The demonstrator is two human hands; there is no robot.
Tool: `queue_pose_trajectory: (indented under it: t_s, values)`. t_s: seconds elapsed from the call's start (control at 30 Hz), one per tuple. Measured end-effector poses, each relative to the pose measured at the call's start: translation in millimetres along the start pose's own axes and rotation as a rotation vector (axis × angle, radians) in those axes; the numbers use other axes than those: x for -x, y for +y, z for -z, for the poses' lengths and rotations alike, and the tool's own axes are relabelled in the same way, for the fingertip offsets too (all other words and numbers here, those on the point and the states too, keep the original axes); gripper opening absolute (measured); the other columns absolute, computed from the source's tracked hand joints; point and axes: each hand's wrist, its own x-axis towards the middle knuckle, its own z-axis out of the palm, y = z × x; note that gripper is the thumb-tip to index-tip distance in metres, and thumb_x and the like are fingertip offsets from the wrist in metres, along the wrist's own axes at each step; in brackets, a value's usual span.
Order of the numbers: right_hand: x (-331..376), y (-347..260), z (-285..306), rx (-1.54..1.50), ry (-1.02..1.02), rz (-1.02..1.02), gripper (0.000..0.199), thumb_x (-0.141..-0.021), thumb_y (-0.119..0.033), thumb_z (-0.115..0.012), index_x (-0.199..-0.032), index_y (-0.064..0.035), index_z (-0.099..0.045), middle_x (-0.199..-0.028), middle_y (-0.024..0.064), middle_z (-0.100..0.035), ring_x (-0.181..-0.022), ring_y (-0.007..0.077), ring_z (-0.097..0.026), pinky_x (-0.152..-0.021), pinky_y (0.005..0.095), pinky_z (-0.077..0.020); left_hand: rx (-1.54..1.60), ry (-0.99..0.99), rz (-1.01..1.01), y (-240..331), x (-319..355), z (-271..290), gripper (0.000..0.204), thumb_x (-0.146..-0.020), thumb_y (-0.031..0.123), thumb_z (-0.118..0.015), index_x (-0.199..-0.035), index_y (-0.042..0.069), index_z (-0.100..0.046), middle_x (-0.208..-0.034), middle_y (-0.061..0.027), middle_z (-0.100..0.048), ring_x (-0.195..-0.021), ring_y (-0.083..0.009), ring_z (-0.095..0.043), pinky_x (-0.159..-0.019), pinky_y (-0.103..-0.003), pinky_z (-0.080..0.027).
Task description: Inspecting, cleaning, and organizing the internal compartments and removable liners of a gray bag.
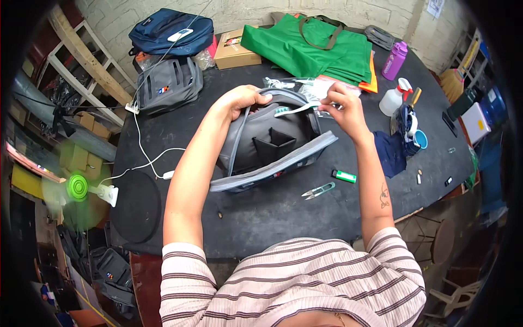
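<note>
A grey backpack (261,136) lies unzipped in front of me, its dark lining and a black inner pocket (274,143) showing. My left hand (246,101) is closed on the far left rim of its opening, thumb on the edge. My right hand (343,106) pinches the end of a slim white brush with a pale green head, which looks like a toothbrush (297,110). Its head reaches over the lining near the far rim. Behind the right fingers lies a clear plastic bag (305,87). Thread snips (318,191) and a green lighter (344,176) lie nearer me.
Two other backpacks, one blue (180,35) and one grey (169,84), sit at the back left beside a cardboard box (237,52). Folded green bags (316,46), a purple bottle (395,61) and a spray bottle (393,99) stand beyond. A small fan (81,187) and white cable are at left.
</note>
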Motion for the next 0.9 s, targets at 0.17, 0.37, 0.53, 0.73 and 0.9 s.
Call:
queue_pose_trajectory:
  t_s: [0.17, 0.37, 0.53, 0.73, 0.9]
  values:
    - [7.2, -23.5, -9.6, -0.074, -0.105, -0.020, 0.016, -0.068, -0.003, -0.073, -0.075, 0.0022, -0.060, -0.074, 0.0065, -0.052, -0.069, 0.0189, -0.055, -0.061, 0.0296, -0.0434, -0.047, -0.023, -0.010, 4.2, -1.2, -9.9, 0.018, -0.083, 0.022, -0.066, -0.083, 0.004, -0.065, -0.066, -0.0013, -0.054, -0.054, -0.0113, -0.044, -0.049, -0.027, -0.038]
    - [24.0, -17.9, -20.4, -0.108, -0.110, -0.062, 0.014, -0.068, -0.003, -0.074, -0.075, 0.0026, -0.063, -0.070, 0.0063, -0.053, -0.068, 0.0164, -0.055, -0.060, 0.0283, -0.0415, -0.016, 0.019, 0.007, -3.8, -5.0, -8.5, 0.018, -0.084, 0.023, -0.066, -0.083, 0.005, -0.065, -0.066, -0.0013, -0.054, -0.056, -0.0111, -0.045, -0.051, -0.028, -0.038]
    - [28.1, -11.0, -16.5, -0.148, 0.010, -0.192, 0.014, -0.068, -0.003, -0.074, -0.075, 0.0027, -0.063, -0.069, 0.0075, -0.055, -0.064, 0.0157, -0.054, -0.060, 0.0279, -0.0412, 0.015, 0.019, -0.013, -11.6, -9.4, -6.3, 0.020, -0.083, 0.024, -0.066, -0.082, 0.004, -0.065, -0.064, -0.0011, -0.053, -0.056, -0.0111, -0.044, -0.051, -0.028, -0.037]
    - [31.4, -14.8, -11.7, -0.116, -0.027, -0.222, 0.015, -0.068, -0.008, -0.074, -0.074, 0.0001, -0.062, -0.071, 0.0063, -0.053, -0.068, 0.0182, -0.056, -0.060, 0.0308, -0.0429, -0.062, 0.043, -0.020, -1.6, 1.9, -15.0, 0.018, -0.083, 0.023, -0.066, -0.086, 0.006, -0.067, -0.065, -0.0008, -0.055, -0.055, -0.0100, -0.044, -0.051, -0.027, -0.037]
    - [40.1, -13.7, -15.1, -0.216, 0.152, -0.032, 0.010, -0.073, -0.005, -0.070, -0.074, -0.0008, -0.061, -0.073, 0.0054, -0.055, -0.068, 0.0154, -0.054, -0.063, 0.0268, -0.0423, -0.263, 0.357, -0.667, -10.3, 13.0, -31.1, 0.031, -0.070, 0.016, -0.070, -0.095, 0.001, -0.061, -0.075, -0.0080, -0.060, -0.071, -0.0193, -0.057, -0.069, -0.030, -0.047]
